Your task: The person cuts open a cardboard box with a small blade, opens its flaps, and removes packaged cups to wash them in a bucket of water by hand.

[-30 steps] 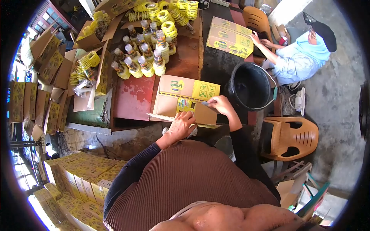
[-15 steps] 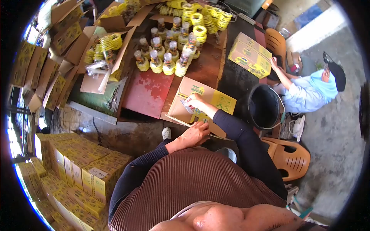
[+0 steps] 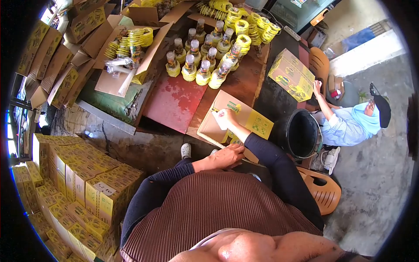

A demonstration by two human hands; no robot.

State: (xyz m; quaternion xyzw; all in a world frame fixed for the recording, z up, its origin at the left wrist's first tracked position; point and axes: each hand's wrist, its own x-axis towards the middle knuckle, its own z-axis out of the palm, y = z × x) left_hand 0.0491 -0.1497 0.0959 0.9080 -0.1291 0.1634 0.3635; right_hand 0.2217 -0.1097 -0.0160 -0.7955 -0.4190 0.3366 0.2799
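A cardboard box with yellow panels and green "Lemon" lettering lies at the table's near edge. My right hand is over its top, pinching a small white sheet against or just above the cardboard; which of these I cannot tell. At the box's near edge, my left hand has its fingers closed on the rim, partly hiding it. Beyond the box stand several clear-topped bottles with yellow netting round their lower parts.
Stacked yellow cartons fill the lower left. An open carton holds yellow bundles. To the right are a black bucket, an orange chair and a co-worker with a hand at another yellow box.
The view has shifted, so the table things appear further right. My right hand has turned the sheet, which now shows a plain white face. My left hand stays at the box edge.
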